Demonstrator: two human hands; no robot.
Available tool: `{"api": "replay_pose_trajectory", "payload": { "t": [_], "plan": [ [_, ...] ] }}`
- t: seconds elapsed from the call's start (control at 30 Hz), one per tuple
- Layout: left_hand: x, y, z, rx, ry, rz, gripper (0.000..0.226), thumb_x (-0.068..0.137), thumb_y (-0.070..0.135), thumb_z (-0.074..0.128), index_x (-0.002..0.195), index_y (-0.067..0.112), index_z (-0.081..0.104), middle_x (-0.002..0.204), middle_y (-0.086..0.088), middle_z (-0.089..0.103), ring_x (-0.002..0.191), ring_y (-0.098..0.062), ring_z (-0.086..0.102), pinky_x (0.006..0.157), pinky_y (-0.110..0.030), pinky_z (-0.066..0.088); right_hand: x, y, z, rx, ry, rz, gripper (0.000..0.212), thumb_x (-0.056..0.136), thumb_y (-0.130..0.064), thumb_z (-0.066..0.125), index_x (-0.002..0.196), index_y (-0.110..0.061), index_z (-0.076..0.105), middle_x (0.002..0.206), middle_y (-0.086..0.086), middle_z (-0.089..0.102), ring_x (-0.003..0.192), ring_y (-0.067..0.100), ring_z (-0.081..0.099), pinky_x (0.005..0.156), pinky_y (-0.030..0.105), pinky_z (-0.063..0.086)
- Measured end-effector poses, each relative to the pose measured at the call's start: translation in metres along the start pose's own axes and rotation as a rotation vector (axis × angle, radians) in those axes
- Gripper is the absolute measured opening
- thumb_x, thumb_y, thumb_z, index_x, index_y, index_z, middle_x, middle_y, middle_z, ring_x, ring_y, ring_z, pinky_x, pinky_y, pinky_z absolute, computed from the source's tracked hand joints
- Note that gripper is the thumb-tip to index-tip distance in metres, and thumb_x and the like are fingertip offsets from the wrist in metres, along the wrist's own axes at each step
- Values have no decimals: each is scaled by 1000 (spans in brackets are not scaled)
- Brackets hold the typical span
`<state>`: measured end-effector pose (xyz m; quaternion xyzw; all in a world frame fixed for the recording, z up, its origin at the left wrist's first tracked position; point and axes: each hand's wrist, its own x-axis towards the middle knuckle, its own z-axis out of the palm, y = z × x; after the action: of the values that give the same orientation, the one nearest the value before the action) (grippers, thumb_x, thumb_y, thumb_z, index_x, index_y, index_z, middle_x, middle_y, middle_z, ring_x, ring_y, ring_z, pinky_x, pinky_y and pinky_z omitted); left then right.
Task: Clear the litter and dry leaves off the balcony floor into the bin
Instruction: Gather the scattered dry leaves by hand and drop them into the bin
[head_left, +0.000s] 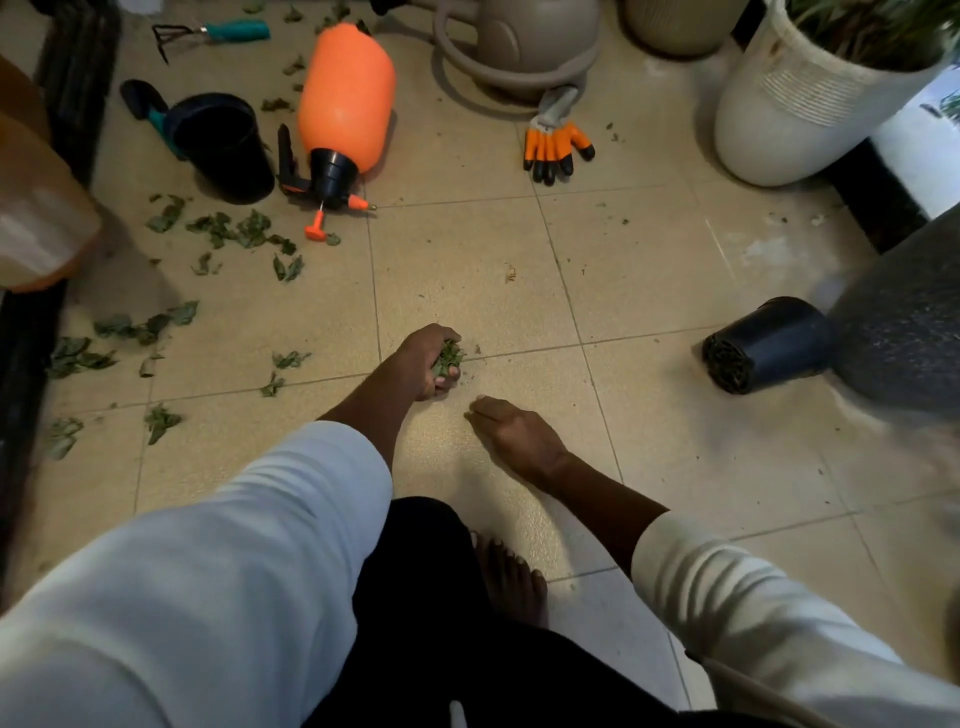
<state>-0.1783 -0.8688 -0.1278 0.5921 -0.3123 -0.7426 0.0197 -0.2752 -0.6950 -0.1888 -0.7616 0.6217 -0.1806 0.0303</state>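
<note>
Item: balcony floor (649, 426), beige tiles, mid-clearance.

Left hand (428, 361), frame centre: fingers curled round a clump of dry leaves (448, 358), thumb closing it from below. Full or nearly so, by the look of it.

Right hand (519, 434), just below and right of the left: fingertips drawn together on the tile, apparently pinching a small fragment; what they held was too small to tell.

Loose leaves (234, 231): scattered down the left third of the frame, from beside the black pot (223, 143) to the lower-left edge; a few more at the top beside the orange sprayer (345, 98).

Other lots: hand rake (213, 32) upper left; orange-tipped gloves (556, 148) upper centre; tipped black pot (763, 345) at right; white planter (810, 104) upper right. No bin could be identified with certainty.

Handling note: brittle leaves likely crumble under squeeze, so the clump was best kept cupped, not crushed. Fragments should pass from right fingertips into the left palm before the left opened. The left patch is probably best raked into one heap first.
</note>
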Motion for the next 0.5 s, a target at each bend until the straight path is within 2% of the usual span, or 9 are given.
{"api": "replay_pose_trajectory", "payload": {
  "t": [0.07,0.1,0.17,0.23,0.27,0.33,0.43,0.5],
  "plan": [
    [-3,0,0,22,-26,-16,24,87,26,57,70,16,44,56,-4,43,43,-15,33,36,-15,24,6,6,-6,145,119,227,23,92,-3,62,114,-4,70,117,13,70,106,25,68,91,37,57],
    [-4,1,0,30,-41,-18,24,88,26,56,69,16,45,55,-4,43,42,-15,33,36,-15,24,12,10,-11,303,216,421,23,92,-1,61,112,-5,71,115,11,71,105,20,68,97,36,54],
    [-5,2,1,27,-60,-10,23,89,26,55,70,14,51,55,-4,44,40,-14,35,35,-15,22,31,19,-28,666,428,882,22,89,2,62,107,-4,74,107,9,74,98,11,69,99,34,53],
    [-6,4,2,8,-69,-6,19,89,25,54,76,12,56,59,-4,46,41,-14,36,34,-15,22,57,25,-44,1093,522,1245,21,86,5,67,103,-3,74,102,11,75,97,18,71,98,35,53],
    [-6,4,3,3,-69,-12,19,89,26,53,79,11,57,62,-5,46,43,-15,36,34,-15,21,69,25,-51,1278,535,1318,21,85,7,67,103,-3,74,102,13,75,98,23,71,97,37,54],
    [-6,5,6,-2,-74,-26,26,92,33,50,80,12,58,65,-5,48,46,-15,33,35,-15,21,90,13,-60,1408,535,1330,21,85,9,65,102,-2,73,102,16,74,95,25,70,91,34,57],
    [-12,8,14,-81,-46,-11,43,95,53,45,77,15,56,64,-4,50,48,-15,37,37,-14,25,107,-18,-60,1176,494,1233,22,89,7,59,102,-2,74,95,8,73,79,13,69,69,17,56],
    [-16,9,19,-140,-18,5,48,92,60,48,76,17,60,66,-2,55,52,-15,47,43,-17,32,113,-37,-58,988,444,1158,29,92,3,51,104,-7,76,93,3,73,73,8,67,61,14,54]
  ]
}}
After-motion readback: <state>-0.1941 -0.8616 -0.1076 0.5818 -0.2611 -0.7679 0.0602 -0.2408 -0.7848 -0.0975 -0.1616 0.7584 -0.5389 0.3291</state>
